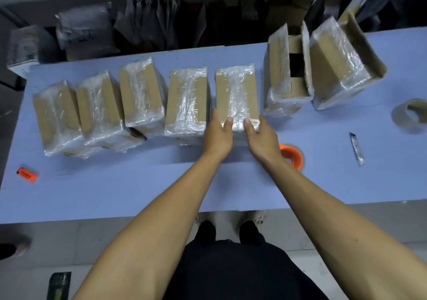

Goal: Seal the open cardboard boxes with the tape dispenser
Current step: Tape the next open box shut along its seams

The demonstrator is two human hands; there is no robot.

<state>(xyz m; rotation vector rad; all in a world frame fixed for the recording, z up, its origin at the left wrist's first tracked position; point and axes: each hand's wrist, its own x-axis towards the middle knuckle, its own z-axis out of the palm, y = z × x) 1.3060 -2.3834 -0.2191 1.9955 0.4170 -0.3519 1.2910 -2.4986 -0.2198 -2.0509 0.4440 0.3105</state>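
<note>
Several cardboard boxes wrapped in clear tape stand in a row across the blue table [138, 184]. My left hand [218, 135] and my right hand [261, 137] both rest on the near end of the middle taped box [235, 94], thumbs on its top. To the right, an open box [288, 73] shows its flaps apart, and another box [339, 66] has one flap raised. An orange tape dispenser [292, 155] lies on the table just right of my right wrist, partly hidden by it.
A roll of clear tape [411, 117] sits near the right edge. A utility knife [357, 149] lies to the right of the dispenser. A small orange lighter-like object [27, 174] is at the front left. Bagged goods line the shelves behind the table.
</note>
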